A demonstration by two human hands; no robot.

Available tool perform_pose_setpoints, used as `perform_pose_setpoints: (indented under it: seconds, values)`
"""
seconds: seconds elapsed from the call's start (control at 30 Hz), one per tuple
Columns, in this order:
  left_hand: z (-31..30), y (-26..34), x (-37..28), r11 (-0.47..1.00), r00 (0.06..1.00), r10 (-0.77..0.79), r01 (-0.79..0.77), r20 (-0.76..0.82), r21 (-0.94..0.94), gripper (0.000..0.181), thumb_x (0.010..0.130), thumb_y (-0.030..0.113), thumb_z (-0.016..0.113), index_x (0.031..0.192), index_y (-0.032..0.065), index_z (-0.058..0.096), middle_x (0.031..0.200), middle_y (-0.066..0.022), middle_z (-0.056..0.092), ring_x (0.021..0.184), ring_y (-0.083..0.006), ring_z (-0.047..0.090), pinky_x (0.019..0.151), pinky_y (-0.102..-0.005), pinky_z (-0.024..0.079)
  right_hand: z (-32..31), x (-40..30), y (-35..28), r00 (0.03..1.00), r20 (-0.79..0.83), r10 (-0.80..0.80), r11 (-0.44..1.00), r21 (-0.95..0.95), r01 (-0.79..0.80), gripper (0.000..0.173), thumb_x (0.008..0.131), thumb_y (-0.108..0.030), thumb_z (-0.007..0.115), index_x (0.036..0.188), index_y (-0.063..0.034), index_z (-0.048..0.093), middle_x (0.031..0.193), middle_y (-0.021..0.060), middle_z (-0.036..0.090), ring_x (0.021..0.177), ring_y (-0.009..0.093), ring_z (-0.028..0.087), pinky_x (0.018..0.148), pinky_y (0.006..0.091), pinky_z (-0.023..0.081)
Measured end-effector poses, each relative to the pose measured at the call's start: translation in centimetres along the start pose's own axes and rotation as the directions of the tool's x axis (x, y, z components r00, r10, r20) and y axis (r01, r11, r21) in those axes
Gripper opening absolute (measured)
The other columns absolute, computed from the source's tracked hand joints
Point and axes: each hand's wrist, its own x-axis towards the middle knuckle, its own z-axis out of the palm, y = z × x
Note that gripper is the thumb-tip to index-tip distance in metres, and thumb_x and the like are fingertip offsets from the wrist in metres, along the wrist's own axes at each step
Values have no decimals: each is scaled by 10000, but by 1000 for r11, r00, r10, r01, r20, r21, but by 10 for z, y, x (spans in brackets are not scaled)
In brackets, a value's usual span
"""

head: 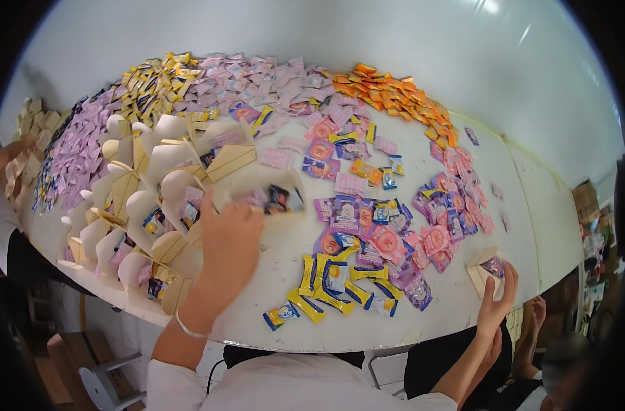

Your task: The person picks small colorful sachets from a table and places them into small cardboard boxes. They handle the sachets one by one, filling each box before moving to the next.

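Note:
My left hand (pixel 231 251), with a light bangle at the wrist, reaches over the left part of the table. Its blurred fingertips grip the edge of a cream folded box (pixel 284 218) holding small dark and pink packets (pixel 277 198). Many similar boxes (pixel 122 192) crowd together to its left, several with packets inside. At the right table edge, my right hand (pixel 499 287) has its fingers around a small cream box (pixel 477 275) with a purple packet (pixel 493 266) in it. Between the hands lie yellow-and-blue packets (pixel 333 295) and purple and pink packets (pixel 389 244).
Along the back are heaps of yellow (pixel 161 85), pale pink (pixel 256 85) and orange packets (pixel 394 95), with a lilac heap (pixel 81 154) at left. A co-worker's hand (pixel 14 151) is by pale boxes at far left; other hands (pixel 537 311) show at lower right.

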Motion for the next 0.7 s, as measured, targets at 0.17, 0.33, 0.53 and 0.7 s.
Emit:
perform_pose_setpoints:
  seconds: [0.17,0.33,0.53,0.7]
  values:
    - [-18,16,-56,990,974,128,-114,188,-85,154,669,139,671,799,89,607,838,-44,567,897,-216,533,965,-494,292,0,-4,-120,821,-170,-546,-154,983,101,374,793,-207,596,1089,6,511,1171,130,529,1093,257,507,919,391,374]
    - [-29,9,-75,954,998,35,-48,-47,-297,651,627,314,759,1167,88,473,1242,-175,387,1165,-335,380,989,-505,273,6,7,-163,664,-93,-742,-241,961,-135,252,774,-155,604,974,-20,532,1115,108,561,999,249,562,809,378,434]
    - [8,-8,-77,660,977,-212,151,10,-736,1015,582,227,828,1355,53,192,1364,-201,258,1259,-359,293,1026,-431,273,35,28,-202,421,-36,-906,-26,999,29,110,751,-93,613,836,-52,556,1047,81,599,885,240,628,676,363,507]
    - [21,-12,-90,597,967,-219,240,133,-766,962,575,176,825,1315,11,234,1256,-184,402,1150,-329,435,951,-387,372,183,84,-223,594,-69,-802,373,719,587,251,651,-16,613,899,-44,582,865,90,601,724,224,592,575,316,465]
